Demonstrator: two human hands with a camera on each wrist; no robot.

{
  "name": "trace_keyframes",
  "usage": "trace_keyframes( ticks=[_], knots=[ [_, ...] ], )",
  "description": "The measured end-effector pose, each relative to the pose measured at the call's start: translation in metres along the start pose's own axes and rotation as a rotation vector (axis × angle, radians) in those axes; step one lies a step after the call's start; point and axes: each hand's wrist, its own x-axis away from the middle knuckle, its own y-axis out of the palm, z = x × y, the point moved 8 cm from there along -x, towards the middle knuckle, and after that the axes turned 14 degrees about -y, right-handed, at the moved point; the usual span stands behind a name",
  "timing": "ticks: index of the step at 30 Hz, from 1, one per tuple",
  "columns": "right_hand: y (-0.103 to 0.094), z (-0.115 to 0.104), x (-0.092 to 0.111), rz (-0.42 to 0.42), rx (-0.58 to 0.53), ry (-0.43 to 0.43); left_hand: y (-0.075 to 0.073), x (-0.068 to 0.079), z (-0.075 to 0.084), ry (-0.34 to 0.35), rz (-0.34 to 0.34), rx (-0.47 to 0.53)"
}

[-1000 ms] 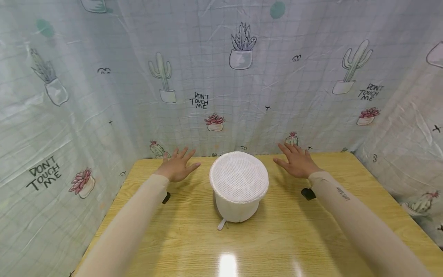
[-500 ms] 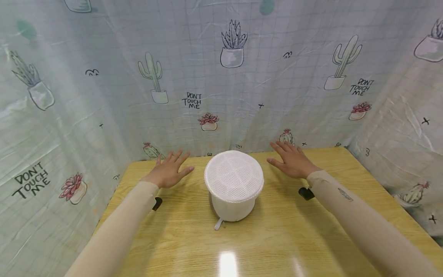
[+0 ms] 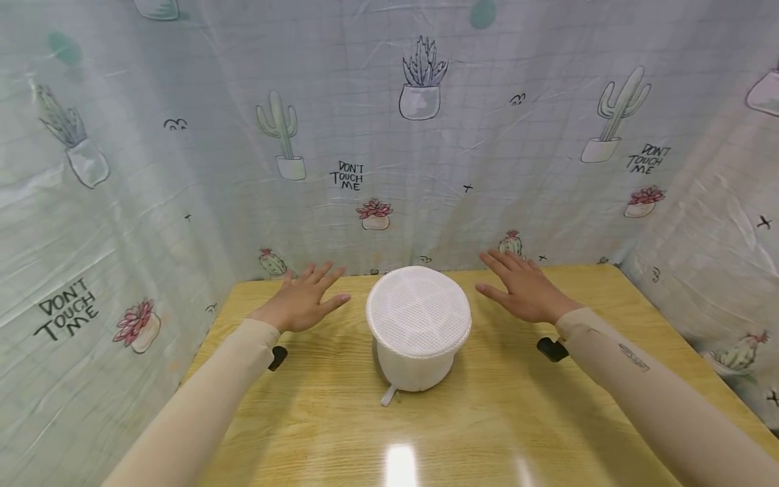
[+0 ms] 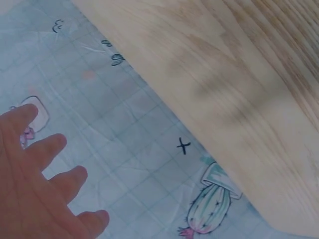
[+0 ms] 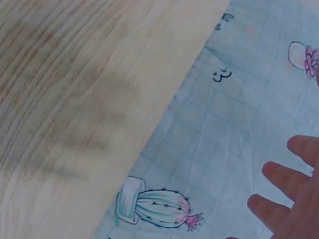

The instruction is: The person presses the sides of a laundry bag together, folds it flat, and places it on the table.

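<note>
A white, drum-shaped mesh bag (image 3: 418, 311), which looks like a laundry bag, stands upright on the wooden table (image 3: 341, 433). Its round mesh top faces up, and a small pull tab (image 3: 389, 395) hangs at its lower front. To the left of the bag is my left hand (image 3: 302, 303), fingers spread and straight, holding nothing. My right hand (image 3: 525, 287) is to the right of the bag, likewise with straight fingers and nothing held. Neither hand touches the bag. Both wrist views show spread fingers over the table's far edge, with the bag out of sight.
A curtain (image 3: 377, 135) printed with cacti and lettering hangs behind the table and along both sides. Its lower part meets the table's far edge. Dark wrist-camera mounts (image 3: 552, 349) stick out under the sleeves.
The head view sways slightly left and back. Both wrists have shifted a little outward, with the hands still spread. The bag stays in place on the table.
</note>
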Motion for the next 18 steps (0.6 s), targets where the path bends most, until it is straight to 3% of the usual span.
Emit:
trace_keyframes(
  ticks=[18],
  knots=[
    [-0.021, -0.034, 0.008, 0.079, -0.058, -0.135, -0.023, 0.027, 0.032, 0.148, 0.052, 0.083]
  ],
)
